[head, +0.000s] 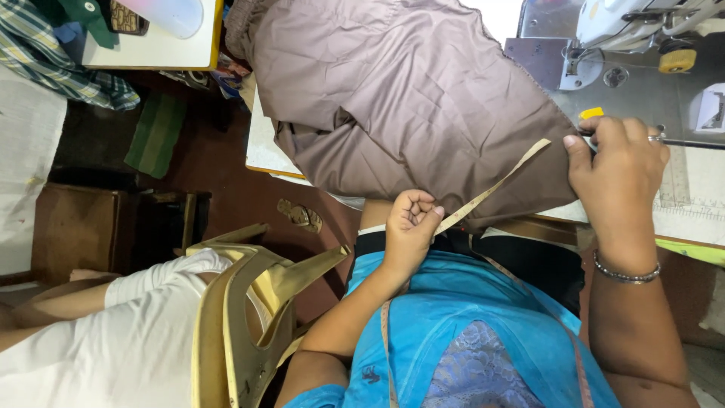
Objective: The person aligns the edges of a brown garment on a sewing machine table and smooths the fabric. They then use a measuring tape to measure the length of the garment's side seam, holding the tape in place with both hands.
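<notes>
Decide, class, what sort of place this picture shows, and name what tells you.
Most likely a tailoring or sewing workshop. A white sewing machine stands on the work table, brown fabric lies spread over it, and the left hand and right hand stretch a measuring tape along the cloth.

A white sewing machine (642, 23), a tan plastic chair (249, 302).

- The left hand (410, 221) is curling into a loose fist, thumb pressing against the forefinger, forearm bending up from below.
- The right hand (615, 170) is lying knuckles-up, fingers bunching forward.
</notes>
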